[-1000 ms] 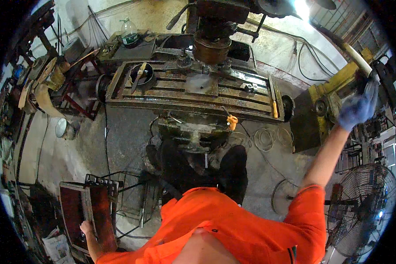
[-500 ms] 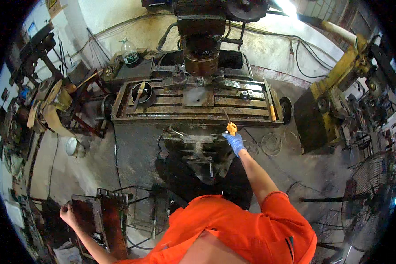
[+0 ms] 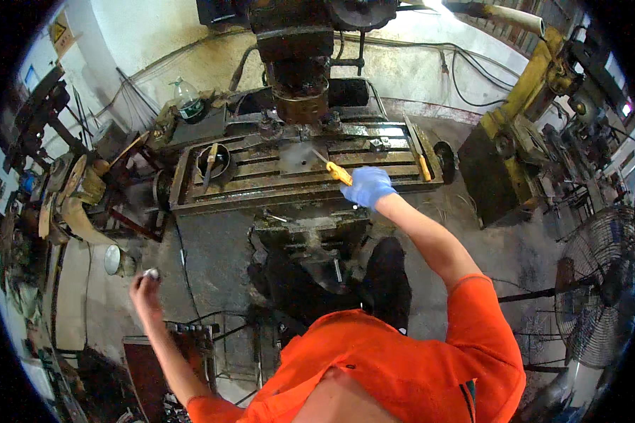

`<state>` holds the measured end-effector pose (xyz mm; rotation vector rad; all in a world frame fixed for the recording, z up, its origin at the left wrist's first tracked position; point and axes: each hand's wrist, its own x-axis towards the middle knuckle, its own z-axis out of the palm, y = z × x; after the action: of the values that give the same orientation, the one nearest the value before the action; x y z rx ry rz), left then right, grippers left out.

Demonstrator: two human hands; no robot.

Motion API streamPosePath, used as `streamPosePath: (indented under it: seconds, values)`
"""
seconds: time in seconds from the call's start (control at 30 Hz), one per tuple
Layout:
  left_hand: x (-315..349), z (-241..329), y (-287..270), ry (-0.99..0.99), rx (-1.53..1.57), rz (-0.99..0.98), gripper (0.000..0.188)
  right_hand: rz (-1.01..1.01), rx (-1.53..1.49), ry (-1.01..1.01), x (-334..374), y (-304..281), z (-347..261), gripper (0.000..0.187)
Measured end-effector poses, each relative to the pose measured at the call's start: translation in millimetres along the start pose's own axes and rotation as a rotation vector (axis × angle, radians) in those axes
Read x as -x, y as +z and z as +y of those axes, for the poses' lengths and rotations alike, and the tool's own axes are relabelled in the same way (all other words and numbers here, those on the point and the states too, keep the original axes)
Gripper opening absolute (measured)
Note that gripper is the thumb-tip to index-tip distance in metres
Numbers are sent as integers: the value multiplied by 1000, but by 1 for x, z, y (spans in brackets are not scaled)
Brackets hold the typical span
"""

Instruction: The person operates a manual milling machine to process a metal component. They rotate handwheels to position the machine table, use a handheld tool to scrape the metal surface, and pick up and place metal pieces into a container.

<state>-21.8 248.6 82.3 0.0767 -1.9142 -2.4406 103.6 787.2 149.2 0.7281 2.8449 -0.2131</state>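
"Yellow tool (image 3: pixel 339 173), head view: where, and how held?"

"Over the slotted metal table (image 3: pixel 261 199), thin rod toward the flat plate (image 3: pixel 293 161). Right hand (image 3: pixel 370 188), blue-gloved, wrapped round its handle end."

"Left hand (image 3: pixel 145 293)?"

"Bare; fingers appear to pinch a small pale thing (image 3: pixel 152 273), kind unclear."

"Handling estimate?"

"Probably light, stiff, slick if oily. Grip the yellow body, not the rod."

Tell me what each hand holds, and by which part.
The right hand grips a yellow, thin-tipped tool by its rear end. The left hand holds a small pale piece; by which part cannot be told.
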Motion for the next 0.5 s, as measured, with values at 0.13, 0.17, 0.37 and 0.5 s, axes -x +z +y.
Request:
streamPosePath:
  seconds: [0.13, 0.17, 0.37, 0.5]
  values:
    - [16, -6, 114, -81, -177, -226, 13, 133, -98, 38, -74, 0, -15, 35]
    - [10, -18, 114, -65, -232, -309, 11, 127, -148, 35, -80, -8, -33, 36]
    - [22, -38, 197, -174, -67, -500, 8, 73, -163, 39, -78, -7, -33, 36]
    - [16, -54, 246, -131, -161, -611, 9, -66, -75, -101, -14, -3, 1, 40]
